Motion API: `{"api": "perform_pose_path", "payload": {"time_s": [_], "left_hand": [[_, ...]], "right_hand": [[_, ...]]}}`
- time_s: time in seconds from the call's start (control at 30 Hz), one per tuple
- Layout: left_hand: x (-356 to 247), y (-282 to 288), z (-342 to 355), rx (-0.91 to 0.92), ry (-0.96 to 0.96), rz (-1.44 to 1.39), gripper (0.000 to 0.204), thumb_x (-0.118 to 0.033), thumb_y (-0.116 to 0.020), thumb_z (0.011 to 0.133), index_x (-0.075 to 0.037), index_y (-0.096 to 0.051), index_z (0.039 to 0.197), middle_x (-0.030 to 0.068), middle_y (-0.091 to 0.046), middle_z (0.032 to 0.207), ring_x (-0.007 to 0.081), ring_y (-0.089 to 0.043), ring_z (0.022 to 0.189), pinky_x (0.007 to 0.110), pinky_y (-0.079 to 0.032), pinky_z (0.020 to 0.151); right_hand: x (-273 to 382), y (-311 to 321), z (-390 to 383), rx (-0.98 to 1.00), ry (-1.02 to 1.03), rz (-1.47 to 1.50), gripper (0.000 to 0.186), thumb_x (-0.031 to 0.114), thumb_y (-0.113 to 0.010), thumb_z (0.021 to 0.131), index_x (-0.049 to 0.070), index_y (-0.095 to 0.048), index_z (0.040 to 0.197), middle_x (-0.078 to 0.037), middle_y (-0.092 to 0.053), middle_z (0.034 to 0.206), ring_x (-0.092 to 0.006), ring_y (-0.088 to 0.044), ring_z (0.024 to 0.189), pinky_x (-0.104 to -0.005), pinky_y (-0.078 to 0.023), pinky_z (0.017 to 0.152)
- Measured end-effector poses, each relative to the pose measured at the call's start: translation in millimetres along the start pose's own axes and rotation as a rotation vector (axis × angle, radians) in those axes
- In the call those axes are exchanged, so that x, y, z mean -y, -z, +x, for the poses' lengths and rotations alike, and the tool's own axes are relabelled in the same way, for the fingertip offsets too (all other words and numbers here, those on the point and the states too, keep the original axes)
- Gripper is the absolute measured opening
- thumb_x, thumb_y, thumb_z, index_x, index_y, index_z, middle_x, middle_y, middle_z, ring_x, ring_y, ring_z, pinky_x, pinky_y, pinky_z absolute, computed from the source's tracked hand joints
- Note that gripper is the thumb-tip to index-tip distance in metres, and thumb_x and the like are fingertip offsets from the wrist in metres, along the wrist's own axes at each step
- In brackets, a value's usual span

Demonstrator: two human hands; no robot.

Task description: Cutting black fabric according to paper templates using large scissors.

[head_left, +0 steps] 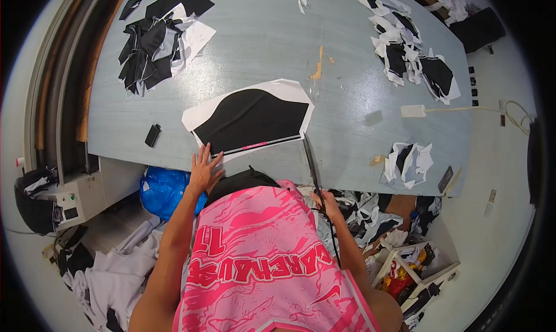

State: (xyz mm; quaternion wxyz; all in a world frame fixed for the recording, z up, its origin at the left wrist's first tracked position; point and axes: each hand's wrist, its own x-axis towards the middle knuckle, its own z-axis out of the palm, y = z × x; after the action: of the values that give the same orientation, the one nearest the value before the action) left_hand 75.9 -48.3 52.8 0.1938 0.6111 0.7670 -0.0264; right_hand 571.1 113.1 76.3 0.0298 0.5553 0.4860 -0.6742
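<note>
A black fabric panel (249,118) with a curved top and a striped band along its lower edge lies on a larger white sheet (284,89). My left hand (204,171) is spread flat, its fingertips at the panel's lower left corner. At the table's front edge, my right hand (328,204) grips a long, thin dark tool (311,161). The tool's far end reaches the panel's lower right corner. A black cord runs down from the hand; the tool's exact kind is unclear.
Black and white fabric pieces (152,48) are heaped at the table's far left, with more scraps (399,48) far right. A small black object (153,135) lies left of the panel. A white power strip (413,111) and a small scrap pile (408,163) are at right.
</note>
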Motion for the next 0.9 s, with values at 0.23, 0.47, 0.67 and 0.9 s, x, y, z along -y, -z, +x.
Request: {"api": "perform_pose_path", "payload": {"time_s": [0.23, 0.47, 0.67, 0.9], "left_hand": [[-0.4, 0.7, 1.1, -0.011, -0.005, -0.030, 0.078, -0.044, -0.075, 0.093, -0.038, -0.041, 0.163, 0.0180, -0.013, 0.176, 0.0434, -0.020, 0.160, 0.069, -0.027, 0.121], [-0.9, 0.9, 1.0, 0.008, 0.014, -0.019, 0.075, -0.044, -0.075, 0.093, -0.038, -0.044, 0.161, 0.0169, -0.015, 0.176, 0.0433, -0.022, 0.159, 0.066, -0.028, 0.122], [-1.1, -0.3, 1.0, -0.008, 0.006, -0.023, 0.073, -0.044, -0.075, 0.094, -0.038, -0.045, 0.160, 0.0179, -0.017, 0.176, 0.0442, -0.024, 0.158, 0.066, -0.029, 0.121], [-1.0, -0.5, 1.7, -0.011, 0.000, -0.020, 0.073, -0.044, -0.075, 0.094, -0.038, -0.046, 0.160, 0.0181, -0.017, 0.176, 0.0449, -0.024, 0.158, 0.066, -0.030, 0.121]], "right_hand": [[-8.6, 7.9, 14.0, 0.008, 0.002, 0.048, 0.042, 0.041, -0.077, 0.097, 0.011, -0.057, 0.074, 0.004, -0.053, 0.060, -0.0081, -0.051, 0.051, -0.0270, -0.038, 0.050], [-17.1, 10.0, 24.1, 0.001, -0.017, 0.100, 0.044, 0.043, -0.081, 0.094, 0.011, -0.059, 0.073, 0.005, -0.051, 0.058, -0.0068, -0.049, 0.050, -0.0266, -0.035, 0.048], [-6.0, 3.9, 16.1, -0.069, 0.005, -0.029, 0.049, 0.047, -0.085, 0.090, 0.009, -0.060, 0.069, 0.006, -0.049, 0.055, -0.0056, -0.046, 0.048, -0.0270, -0.033, 0.045], [-7.6, -10.1, 12.2, -0.073, 0.025, -0.009, 0.052, 0.047, -0.079, 0.095, 0.011, -0.056, 0.066, 0.004, -0.051, 0.057, -0.0063, -0.047, 0.051, -0.0278, -0.035, 0.049]]}}
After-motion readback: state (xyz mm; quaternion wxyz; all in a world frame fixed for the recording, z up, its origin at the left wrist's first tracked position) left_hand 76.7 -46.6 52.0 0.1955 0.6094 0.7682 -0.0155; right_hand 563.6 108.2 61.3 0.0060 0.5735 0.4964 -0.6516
